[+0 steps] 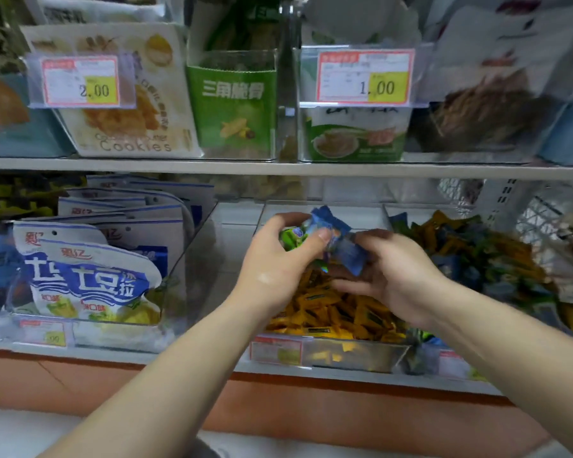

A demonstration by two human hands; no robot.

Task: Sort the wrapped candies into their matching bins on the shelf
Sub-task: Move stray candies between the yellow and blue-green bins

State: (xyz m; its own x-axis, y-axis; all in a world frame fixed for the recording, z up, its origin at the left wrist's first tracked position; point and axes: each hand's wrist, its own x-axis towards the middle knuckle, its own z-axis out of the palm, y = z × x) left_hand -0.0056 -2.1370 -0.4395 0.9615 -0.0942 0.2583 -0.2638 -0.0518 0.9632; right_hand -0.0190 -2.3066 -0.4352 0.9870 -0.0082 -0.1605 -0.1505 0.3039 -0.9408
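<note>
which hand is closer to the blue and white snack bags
Left. The left hand is right of the snack bags; the right hand lies farther right.

The bins (391,353) were clear glossy plastic; the candies (331,312) wore shiny foil-like wrappers; the price tags (364,76) looked like matt paper.

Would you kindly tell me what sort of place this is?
Most likely a shop's snack aisle: price tags, a cookies pack on the upper shelf, and loose wrapped candies piled in a bin below.
</note>
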